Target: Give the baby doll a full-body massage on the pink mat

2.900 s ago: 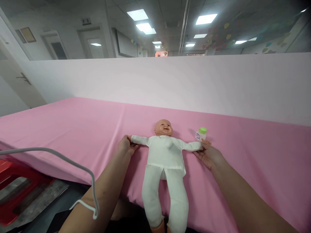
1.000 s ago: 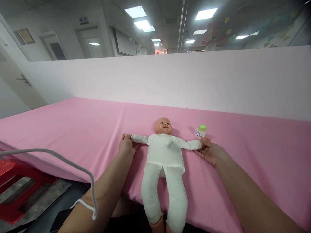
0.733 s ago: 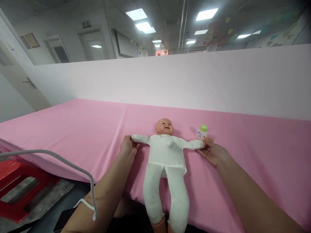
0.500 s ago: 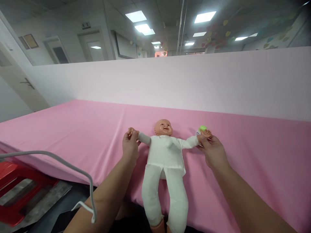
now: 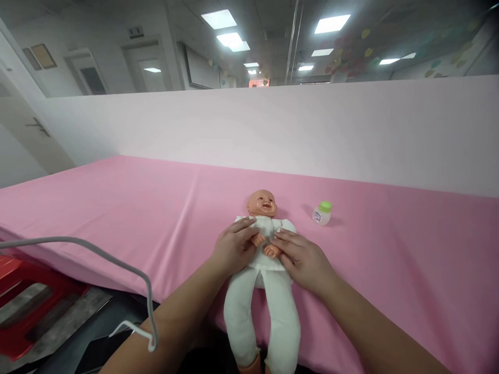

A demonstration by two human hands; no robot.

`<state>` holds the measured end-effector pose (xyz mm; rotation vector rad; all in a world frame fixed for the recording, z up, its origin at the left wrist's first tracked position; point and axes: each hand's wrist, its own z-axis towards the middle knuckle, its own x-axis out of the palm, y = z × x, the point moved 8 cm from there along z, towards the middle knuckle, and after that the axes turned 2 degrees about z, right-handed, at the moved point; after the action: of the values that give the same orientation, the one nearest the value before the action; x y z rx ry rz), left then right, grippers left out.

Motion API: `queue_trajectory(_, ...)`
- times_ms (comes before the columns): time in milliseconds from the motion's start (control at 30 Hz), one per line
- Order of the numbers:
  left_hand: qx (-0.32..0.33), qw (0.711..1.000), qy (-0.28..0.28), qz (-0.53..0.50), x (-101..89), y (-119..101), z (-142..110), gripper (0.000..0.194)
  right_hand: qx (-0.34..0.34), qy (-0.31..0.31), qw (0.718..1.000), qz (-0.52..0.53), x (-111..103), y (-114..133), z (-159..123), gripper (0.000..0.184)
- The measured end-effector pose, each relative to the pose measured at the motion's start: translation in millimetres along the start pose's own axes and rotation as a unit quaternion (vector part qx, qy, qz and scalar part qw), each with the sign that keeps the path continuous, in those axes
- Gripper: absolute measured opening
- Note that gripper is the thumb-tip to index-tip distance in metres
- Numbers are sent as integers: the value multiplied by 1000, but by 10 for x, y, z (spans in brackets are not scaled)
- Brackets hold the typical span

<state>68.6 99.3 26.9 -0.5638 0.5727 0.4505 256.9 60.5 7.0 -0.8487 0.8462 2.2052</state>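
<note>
White-shirted doll [image 5: 268,264], face up: I've got left hand [image 5: 235,248] and right hand [image 5: 307,261] each pinching an arm over its chest.

I see plain white clothing [image 5: 241,301] on the baby doll [image 5: 268,264], and tan on its head [image 5: 261,202]. Under the doll I have a solid pink sheet [image 5: 136,208]; right of the doll, a bottle [image 5: 320,215] with lime-green cap [image 5: 325,206] and whitish body. Beyond the doll, the low wall [image 5: 265,130] is plain white; far left of it, a stool [image 5: 58,284] is red.

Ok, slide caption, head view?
Doll lying face up on pink sheet, its hands between the wearer's left hand and right hand.
</note>
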Motion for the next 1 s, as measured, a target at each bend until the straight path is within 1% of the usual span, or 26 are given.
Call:
queue_trajectory(100, 21, 999, 34, 24, 55, 0, -17, 33, -27, 12, 999, -35, 41, 75, -1, 40)
queue_trajectory(133, 20, 999, 35, 21, 54, 0, -17, 33, -29, 12, 999, -35, 43, 83, -2, 40)
queue_trajectory(200, 8, 1000, 20, -1, 17, 7, -7, 31, -18, 4, 1000, -17, 27, 66, -7, 41)
queue_trajectory(267, -28, 999, -12, -38, -48, 52, 7, 28, 21, -14, 999, 28, -14, -9, -14, 40)
queue_trajectory(300, -58, 996, -32, -59, -88, 99, 10, 28, 54, -30, 996, 60, -44, -74, -20, 39)
queue_trajectory(367, -136, 983, -77, -101, -164, 247, -2, 30, 137, -76, 978, 141, -116, -254, -50, 37)
queue_trajectory(433, -221, 955, -118, -157, -217, 437, -41, 34, 214, -139, 941, 224, -194, -465, -107, 38)
queue_trajectory(500, -283, 918, -154, -233, -236, 623, -83, 35, 258, -195, 902, 285, -264, -662, -164, 40)
queue_trajectory(600, -321, 868, -201, -322, -255, 864, -115, 29, 309, -249, 851, 343, -318, -962, -248, 43)
queue_trajectory(633, -331, 855, -215, -337, -263, 947, -126, 27, 333, -261, 831, 361, -313, -1069, -284, 43)
queue_trajectory(700, -373, 824, -238, -355, -258, 1134, -174, 25, 389, -285, 779, 401, -272, -1275, -371, 40)
queue_trajectory(767, -443, 774, -258, -371, -219, 1335, -266, 23, 449, -306, 717, 436, -200, -1447, -468, 32)
queue_trajectory(867, -559, 676, -292, -381, -151, 1572, -457, 15, 539, -326, 613, 476, -71, -1608, -623, 20)
queue_trajectory(900, -586, 646, -299, -386, -133, 1619, -508, 12, 556, -327, 586, 490, -37, -1630, -652, 18)
queue_trajectory(933, -604, 624, -303, -392, -118, 1651, -542, 11, 566, -325, 565, 505, -12, -1640, -665, 16)
queue_trajectory(967, -615, 609, -303, -399, -107, 1671, -560, 11, 568, -320, 552, 520, 3, -1642, -663, 15)
queue_trajectory(1000, -620, 600, -302, -406, -103, 1683, -567, 12, 566, -314, 544, 534, 10, -1637, -654, 14)
